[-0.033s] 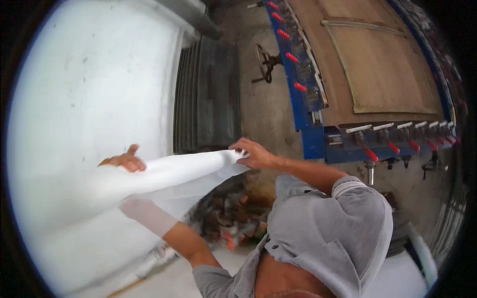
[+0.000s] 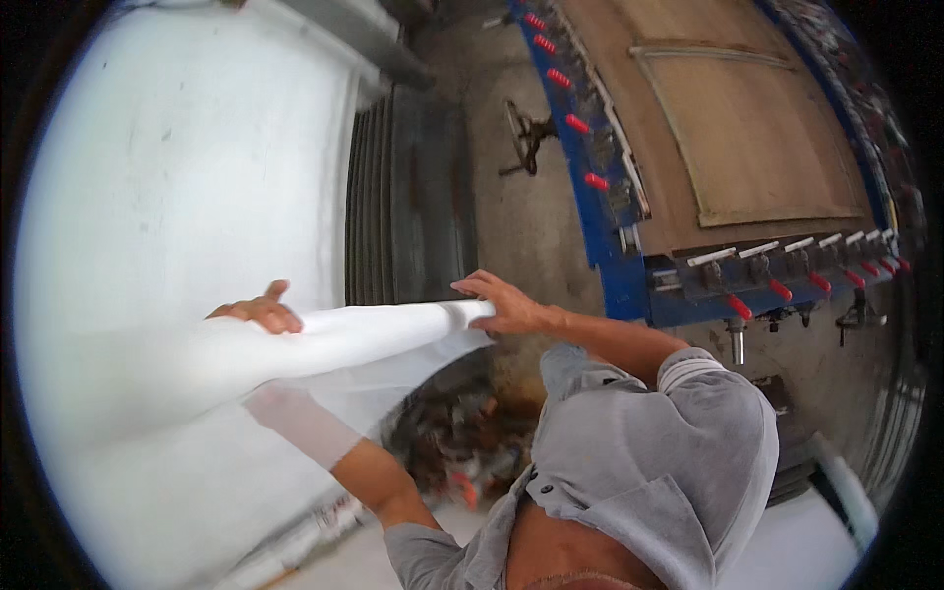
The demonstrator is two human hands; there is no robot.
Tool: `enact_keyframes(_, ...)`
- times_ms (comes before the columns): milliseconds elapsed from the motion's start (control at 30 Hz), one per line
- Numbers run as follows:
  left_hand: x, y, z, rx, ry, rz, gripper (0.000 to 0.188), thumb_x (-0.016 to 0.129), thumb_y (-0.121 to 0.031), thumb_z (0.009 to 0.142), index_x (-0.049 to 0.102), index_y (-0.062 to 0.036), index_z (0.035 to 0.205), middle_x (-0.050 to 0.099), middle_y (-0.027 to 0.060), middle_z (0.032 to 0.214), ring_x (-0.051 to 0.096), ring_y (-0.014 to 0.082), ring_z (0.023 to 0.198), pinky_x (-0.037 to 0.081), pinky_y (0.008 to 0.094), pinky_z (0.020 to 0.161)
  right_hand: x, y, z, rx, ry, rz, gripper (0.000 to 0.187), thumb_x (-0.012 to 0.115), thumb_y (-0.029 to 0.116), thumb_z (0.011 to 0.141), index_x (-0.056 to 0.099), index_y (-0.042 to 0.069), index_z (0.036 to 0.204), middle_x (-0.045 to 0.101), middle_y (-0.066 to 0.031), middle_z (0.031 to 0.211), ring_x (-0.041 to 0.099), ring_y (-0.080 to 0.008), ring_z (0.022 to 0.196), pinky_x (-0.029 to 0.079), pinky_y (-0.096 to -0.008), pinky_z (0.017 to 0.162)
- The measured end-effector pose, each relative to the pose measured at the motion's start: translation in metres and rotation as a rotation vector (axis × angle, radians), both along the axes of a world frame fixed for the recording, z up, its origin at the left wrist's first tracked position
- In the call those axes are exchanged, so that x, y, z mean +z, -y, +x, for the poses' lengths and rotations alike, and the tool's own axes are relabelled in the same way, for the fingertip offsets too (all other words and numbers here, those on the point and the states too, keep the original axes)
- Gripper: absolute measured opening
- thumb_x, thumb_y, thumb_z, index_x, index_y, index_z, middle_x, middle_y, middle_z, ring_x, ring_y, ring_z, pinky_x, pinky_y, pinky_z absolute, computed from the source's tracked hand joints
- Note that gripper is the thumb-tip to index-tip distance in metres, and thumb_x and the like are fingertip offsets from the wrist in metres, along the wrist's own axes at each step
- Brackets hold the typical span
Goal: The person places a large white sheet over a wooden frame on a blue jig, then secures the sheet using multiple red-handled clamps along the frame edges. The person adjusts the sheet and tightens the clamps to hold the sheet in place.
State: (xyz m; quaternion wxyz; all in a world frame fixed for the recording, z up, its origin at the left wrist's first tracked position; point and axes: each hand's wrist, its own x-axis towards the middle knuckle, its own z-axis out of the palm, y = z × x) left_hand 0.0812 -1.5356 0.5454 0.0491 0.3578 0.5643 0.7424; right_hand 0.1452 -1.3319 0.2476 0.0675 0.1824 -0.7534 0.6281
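Observation:
A long roll of thin white sheet (image 2: 364, 339) lies across the front of a broad white surface, its loose, see-through layer hanging toward me. My left forearm runs under that layer, and my left hand (image 2: 261, 313) is curled round the roll from beneath. Its fingers show on the far side with the thumb up; the palm is hidden. At the roll's right end my right hand (image 2: 503, 305) grips the rim, thumb on the near side. Its forefingers reach out above the end.
The white-covered table (image 2: 197, 177) fills the left. Beside it stands a dark ribbed metal piece (image 2: 413, 197). To the right is a blue frame (image 2: 619, 285) with red-handled clamps (image 2: 739, 307) round a brown panel (image 2: 757, 138). A handwheel (image 2: 521, 138) sticks out. Blurred clutter (image 2: 462, 433) lies below the roll.
The fingers of my right hand have straightened and lifted a little from the roll's end. My left hand sits slightly farther right. The whole view has shifted a little.

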Motion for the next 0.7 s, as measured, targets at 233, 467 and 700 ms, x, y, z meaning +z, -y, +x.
enact_keyframes(233, -0.024, -0.04, -0.201, -0.624, -0.005, 0.066, 0.034, 0.05, -0.035, 0.09, 0.059, -0.004, 0.102, 0.061, 0.0162, 0.072, 0.057, 0.0292, 0.06, 0.034, 0.0557, 0.097, 0.018, 0.036, -0.138, -0.213, 0.039, 0.034, 0.066, 0.079, 0.024, 0.068, 0.046, 0.006, 0.122, 0.055, -0.0155, 0.117, 0.055, -0.0324, 0.109, 0.045, -0.0411, 0.091)
enact_keyframes(467, -0.033, -0.113, -0.35, -1.048, 0.127, 0.196, 0.039, 0.047, -0.033, 0.093, 0.055, -0.0031, 0.118, 0.062, 0.0219, 0.101, 0.061, 0.0377, 0.096, 0.023, 0.0587, 0.105, 0.007, 0.031, -0.214, -0.834, -0.028, 0.046, 0.06, 0.081, 0.02, 0.058, 0.055, 0.005, 0.109, 0.063, -0.0165, 0.101, 0.062, -0.0333, 0.092, 0.05, -0.0412, 0.079)
enact_keyframes(700, -0.156, -0.175, -0.571, -0.423, 0.347, -0.086, 0.037, 0.046, -0.022, 0.094, 0.048, 0.0031, 0.121, 0.055, 0.0133, 0.117, 0.053, 0.0264, 0.107, 0.048, 0.0382, 0.087, 0.073, 0.001, -0.235, -1.252, 0.291, 0.149, 0.05, 0.078, 0.019, 0.06, 0.059, 0.008, 0.104, 0.064, -0.0149, 0.096, 0.064, -0.0325, 0.087, 0.051, -0.0407, 0.075)
